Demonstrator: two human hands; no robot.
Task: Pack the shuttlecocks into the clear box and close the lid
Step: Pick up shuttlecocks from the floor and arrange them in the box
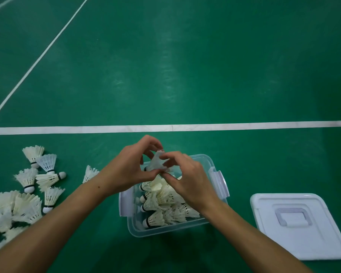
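Two bare forearms reaching forward, converging, left hand and right hand meeting fingertip to fingertip, fingers curled, thumbs pinching inward

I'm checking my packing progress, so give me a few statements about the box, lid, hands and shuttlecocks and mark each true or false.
1. The lid is on the box. False: it lies on the floor right of the box.
2. Both hands hold one shuttlecock over the box. True: left hand and right hand both pinch it.
3. The box is empty. False: shuttlecocks already lie in it.
4. Loose shuttlecocks lie on the floor left of the box. True.
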